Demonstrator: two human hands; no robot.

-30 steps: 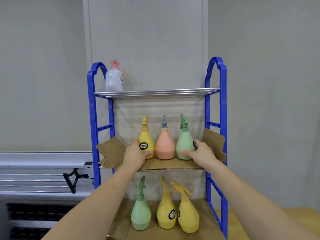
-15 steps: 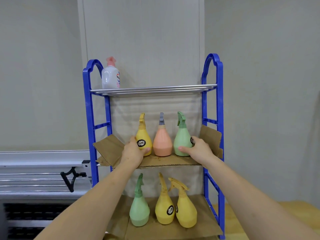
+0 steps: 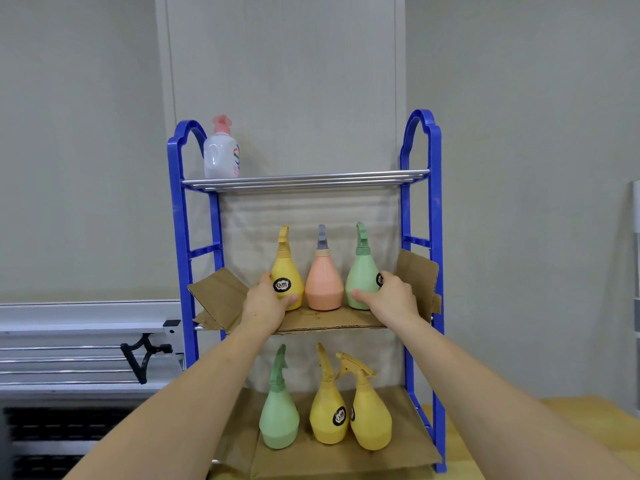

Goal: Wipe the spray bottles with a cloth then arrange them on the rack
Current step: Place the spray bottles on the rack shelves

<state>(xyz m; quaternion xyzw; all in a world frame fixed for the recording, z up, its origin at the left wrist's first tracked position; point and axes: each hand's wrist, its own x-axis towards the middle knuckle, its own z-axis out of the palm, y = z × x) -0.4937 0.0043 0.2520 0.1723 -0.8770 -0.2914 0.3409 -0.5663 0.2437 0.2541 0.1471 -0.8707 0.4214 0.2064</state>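
A grey rail unit (image 3: 79,344) with a black bracket (image 3: 142,358) sits at far left, beside the blue rack (image 3: 177,237). On the rack's top shelf of metal bars (image 3: 304,178), at its left end, stands a white jug (image 3: 221,157) with a pink cap.

The middle shelf is lined with cardboard (image 3: 214,296) whose flaps fold up at both ends. Three spray bottles stand upright there in a tight row. The yellow bottle (image 3: 285,271) is pear-shaped with a yellow trigger head and a round black label facing forward. The left hand (image 3: 266,304) grips its lower left side, thumb curled across the front under the label. Next stands the peach bottle (image 3: 323,278), with a grey nozzle; neither hand touches it. The green bottle (image 3: 362,268), pale with a darker green head, shows a black label on its right side. The right hand (image 3: 391,299) grips it low, thumb across the front base, fingers round the right side.

On the bottom shelf, also on cardboard, stand a green sprayer (image 3: 278,414), a yellow sprayer (image 3: 327,410) and another yellow one (image 3: 370,414), the last two touching.
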